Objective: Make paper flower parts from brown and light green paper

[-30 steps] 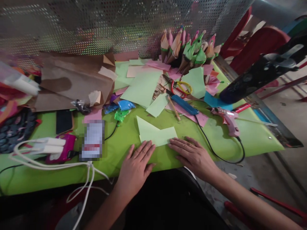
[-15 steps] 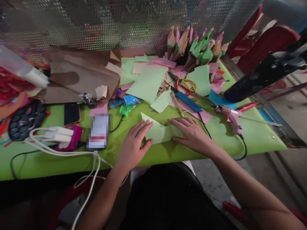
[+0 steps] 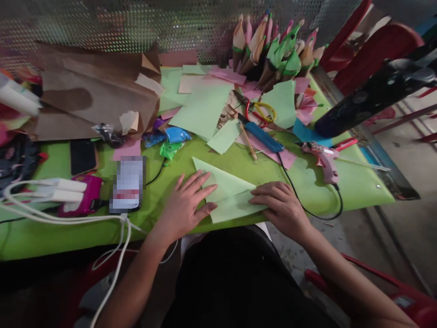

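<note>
A pale green sheet of paper (image 3: 228,187) lies on the green tabletop in front of me, with a crease running across it and a pointed corner at its upper left. My left hand (image 3: 184,205) rests palm down on its left edge, fingers spread and the thumb on the lower part. On the right end of the paper lies my right hand (image 3: 283,205), its fingers stretched out and lightly bent over the edge. Neither hand grips the sheet.
Beyond the sheet are a pencil (image 3: 248,142), a blue cutter (image 3: 264,136), scissors (image 3: 261,111) and loose green paper (image 3: 201,111). A pink glue gun (image 3: 324,161) and dark bottle (image 3: 368,102) stand right; a phone (image 3: 128,184) with white cables lies left.
My right hand has slid right and down to the paper's end, uncovering more of the sheet. My left hand's fingers have spread wider. The view has shifted slightly.
</note>
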The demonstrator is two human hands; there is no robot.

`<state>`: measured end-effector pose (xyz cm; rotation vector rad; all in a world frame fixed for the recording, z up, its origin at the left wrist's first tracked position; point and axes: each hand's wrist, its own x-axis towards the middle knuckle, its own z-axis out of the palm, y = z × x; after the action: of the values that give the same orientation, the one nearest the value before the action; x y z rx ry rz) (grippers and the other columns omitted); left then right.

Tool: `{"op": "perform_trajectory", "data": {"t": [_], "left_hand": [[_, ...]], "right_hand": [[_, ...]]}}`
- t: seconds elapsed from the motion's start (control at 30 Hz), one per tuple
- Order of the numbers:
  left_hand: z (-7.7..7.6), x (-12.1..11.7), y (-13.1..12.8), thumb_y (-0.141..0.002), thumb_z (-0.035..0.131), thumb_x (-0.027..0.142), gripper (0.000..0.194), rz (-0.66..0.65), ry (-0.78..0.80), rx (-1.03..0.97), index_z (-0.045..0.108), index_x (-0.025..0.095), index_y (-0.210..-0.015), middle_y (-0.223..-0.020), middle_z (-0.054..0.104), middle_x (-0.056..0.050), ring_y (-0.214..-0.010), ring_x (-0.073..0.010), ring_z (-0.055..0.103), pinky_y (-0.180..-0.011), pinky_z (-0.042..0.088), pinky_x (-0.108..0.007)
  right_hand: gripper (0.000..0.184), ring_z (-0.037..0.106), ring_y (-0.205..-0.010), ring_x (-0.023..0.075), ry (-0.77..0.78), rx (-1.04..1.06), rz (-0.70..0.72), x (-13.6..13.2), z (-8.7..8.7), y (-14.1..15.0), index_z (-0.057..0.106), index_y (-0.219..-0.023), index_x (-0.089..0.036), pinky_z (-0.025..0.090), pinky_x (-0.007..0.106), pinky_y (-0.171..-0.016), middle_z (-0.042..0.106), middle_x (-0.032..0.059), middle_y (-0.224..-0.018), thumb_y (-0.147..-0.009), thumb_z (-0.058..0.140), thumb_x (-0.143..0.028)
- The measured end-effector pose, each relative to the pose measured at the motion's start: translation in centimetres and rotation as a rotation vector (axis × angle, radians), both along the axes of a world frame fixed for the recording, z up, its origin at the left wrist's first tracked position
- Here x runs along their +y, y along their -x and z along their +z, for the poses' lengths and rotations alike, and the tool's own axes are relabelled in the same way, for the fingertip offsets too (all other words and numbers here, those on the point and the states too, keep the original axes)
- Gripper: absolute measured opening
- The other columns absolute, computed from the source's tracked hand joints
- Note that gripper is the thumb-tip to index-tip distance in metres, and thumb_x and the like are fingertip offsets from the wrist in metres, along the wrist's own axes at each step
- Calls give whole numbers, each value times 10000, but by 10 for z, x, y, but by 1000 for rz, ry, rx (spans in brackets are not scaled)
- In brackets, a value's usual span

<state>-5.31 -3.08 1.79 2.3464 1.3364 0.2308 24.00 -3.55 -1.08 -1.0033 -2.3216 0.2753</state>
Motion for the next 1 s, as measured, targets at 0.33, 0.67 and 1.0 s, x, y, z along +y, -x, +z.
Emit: {"op": "perform_trajectory", "data": {"t": [0.33, 0.67, 1.0], "left_hand": [[12, -5, -19, -986, 319, 639, 662, -120, -8, -32, 582, 199, -1404, -1525, 525, -97, -1449, -297, 424, -1217, 282, -571], [14, -5, -35, -937, 416, 680, 679, -114, -42, -42, 638, 156, -1307, -1400, 628, -145, -1322, -295, 545, -1124, 425, -487], [25, -1, -34, -958, 587, 330, 265, -103, 11, 39, 701, 267, -1188, -1285, 714, -53, -1206, -236, 648, -1143, 399, -488]], "right_hand": [[486, 698, -1044, 245, 157, 6, -33, 5, -1, -1, 689, -1155, -268, 526, 436, -904, 760, 45, -1162, -790, 498, -11], [278, 702, -926, 237, 234, 38, -86, 13, 0, 5, 727, -989, -239, 528, 396, -822, 779, 54, -984, -858, 540, -80], [381, 679, -1083, 266, 316, 88, -220, 63, 21, -23, 640, -1278, -240, 535, 412, -910, 722, 90, -1222, -1017, 452, -444]]}}
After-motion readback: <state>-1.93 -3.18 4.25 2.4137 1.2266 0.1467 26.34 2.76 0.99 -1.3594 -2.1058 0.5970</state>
